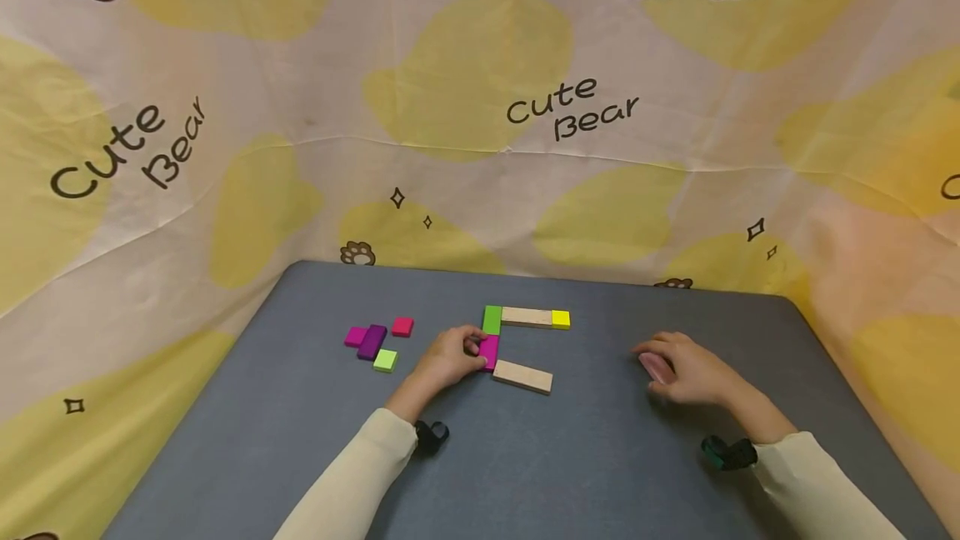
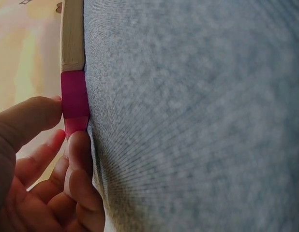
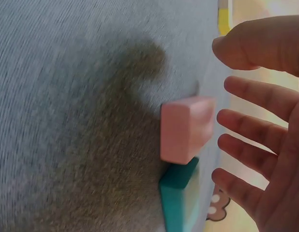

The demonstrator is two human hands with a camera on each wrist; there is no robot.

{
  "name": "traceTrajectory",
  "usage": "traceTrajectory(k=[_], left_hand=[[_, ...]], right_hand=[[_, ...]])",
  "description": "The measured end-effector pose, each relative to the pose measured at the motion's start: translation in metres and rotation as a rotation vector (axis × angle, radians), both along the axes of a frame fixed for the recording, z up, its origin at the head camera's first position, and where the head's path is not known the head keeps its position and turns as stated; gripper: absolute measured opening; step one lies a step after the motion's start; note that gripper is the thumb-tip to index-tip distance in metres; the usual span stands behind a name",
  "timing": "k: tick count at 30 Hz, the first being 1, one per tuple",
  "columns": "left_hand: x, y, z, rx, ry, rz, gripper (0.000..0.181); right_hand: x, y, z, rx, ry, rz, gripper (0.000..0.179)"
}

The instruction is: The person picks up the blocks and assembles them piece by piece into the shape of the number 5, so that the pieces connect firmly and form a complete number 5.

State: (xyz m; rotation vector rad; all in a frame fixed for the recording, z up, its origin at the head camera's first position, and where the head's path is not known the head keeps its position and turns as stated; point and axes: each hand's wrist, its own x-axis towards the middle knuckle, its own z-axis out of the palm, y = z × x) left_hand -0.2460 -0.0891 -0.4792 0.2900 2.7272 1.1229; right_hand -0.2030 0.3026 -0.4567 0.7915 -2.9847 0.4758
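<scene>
Two hands work far from me; if the left hand (image 1: 450, 355) pushes too hard, I think the magenta block (image 1: 489, 353) could slide and knock the green block (image 1: 492, 320) crooked; if the right hand (image 1: 692, 372) closes badly, the pink block (image 3: 176, 133) might bump the teal block (image 3: 173, 208); my left hand pinches the magenta block on the bench (image 1: 300, 457); my right hand has spread fingers (image 3: 258, 94), the pink block just beside their tips; I can't tell if they touch.
</scene>
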Motion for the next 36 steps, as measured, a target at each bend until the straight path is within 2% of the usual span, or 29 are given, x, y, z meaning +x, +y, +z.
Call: traceTrajectory(k=[8,17,32,36], left_hand=[[0.001,0.000,0.002,-0.006,-0.008,0.002,0.036],[0.001,0.001,0.003,-0.009,0.007,0.003,0.036],[0.002,0.001,0.002,-0.004,0.003,0.008,0.035],[0.003,0.001,0.002,-0.005,0.004,0.005,0.035]], right_hand=[[-0.003,0.010,-0.001,0.020,0.006,0.049,0.051],[-0.006,0.015,0.000,0.041,-0.008,0.045,0.058],[-0.009,0.017,-0.002,0.040,-0.048,0.065,0.054],[-0.009,0.015,-0.003,0.032,-0.021,0.072,0.053]])
